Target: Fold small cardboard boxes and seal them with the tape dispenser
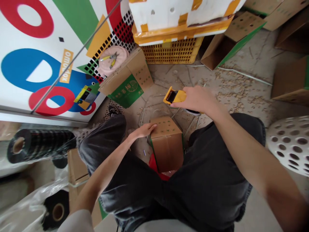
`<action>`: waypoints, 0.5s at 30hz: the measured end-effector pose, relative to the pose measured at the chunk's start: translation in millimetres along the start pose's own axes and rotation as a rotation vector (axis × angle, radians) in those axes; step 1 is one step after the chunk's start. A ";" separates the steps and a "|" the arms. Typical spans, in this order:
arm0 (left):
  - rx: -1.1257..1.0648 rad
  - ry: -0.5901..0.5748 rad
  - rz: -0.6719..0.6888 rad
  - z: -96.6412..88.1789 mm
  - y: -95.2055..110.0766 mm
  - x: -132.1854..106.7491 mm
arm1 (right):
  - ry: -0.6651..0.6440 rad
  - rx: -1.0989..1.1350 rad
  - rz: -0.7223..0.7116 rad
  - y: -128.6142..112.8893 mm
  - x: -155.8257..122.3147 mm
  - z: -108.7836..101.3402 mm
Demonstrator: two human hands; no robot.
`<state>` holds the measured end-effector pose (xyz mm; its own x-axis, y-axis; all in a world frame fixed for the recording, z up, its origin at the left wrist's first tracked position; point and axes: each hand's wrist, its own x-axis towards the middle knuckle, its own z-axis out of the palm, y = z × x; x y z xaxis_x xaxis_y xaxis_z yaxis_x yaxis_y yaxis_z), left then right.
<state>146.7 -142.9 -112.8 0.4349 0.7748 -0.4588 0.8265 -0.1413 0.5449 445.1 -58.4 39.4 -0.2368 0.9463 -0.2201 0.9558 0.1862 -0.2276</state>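
Pressing on a small cardboard box (167, 148) with the left hand (143, 130), laid open and flat over the near left edge of its top, clasping nothing. Gripping a yellow tape dispenser (174, 96) in the right hand (195, 100), closed tight about the handle, held in the air just beyond the box and apart from it. Box upright between the knees, set on something red (156, 169), possibly a low stool, though too little shows to say.

To do this well, judging from here: bear down evenly with the flat left hand to stop the box tipping; bring the dispenser's mouth square to the top seam; lay the strip straight along the flaps, without creases; move the left fingers out of its path.

Plain brown corrugated card on the box, matt, with rows of small green marks on top and a green band down one corner; crisp edges, squat block shape. Hard glossy plastic on the dispenser, with a dark slot at the front.

Around: rough concrete floor (253, 58) strewn with pale straw-like shavings, a yellow latticed plastic crate (172, 50), a white foam box (166, 14) patched with yellow tape, a folded green-printed carton (125, 82), black film rolls (41, 145), a white perforated round stool (289, 141).
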 end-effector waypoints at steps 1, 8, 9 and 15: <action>-0.019 0.028 0.028 1.3 -0.1 0.8 | 0.002 -0.003 0.000 0.5 0.0 0.3; -0.031 0.057 0.160 5.2 -5.9 6.2 | -0.006 -0.012 0.006 0.3 0.6 0.6; -0.011 0.055 0.156 6.2 -6.9 7.1 | -0.006 -0.011 0.005 0.0 0.6 0.7; 0.101 0.079 0.081 13.9 -9.6 11.7 | -0.007 -0.004 -0.009 0.1 1.5 2.0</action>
<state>148.8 -141.0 -133.2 0.4758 0.8037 -0.3574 0.8232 -0.2638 0.5027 444.5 -57.5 37.1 -0.2464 0.9428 -0.2246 0.9543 0.1955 -0.2262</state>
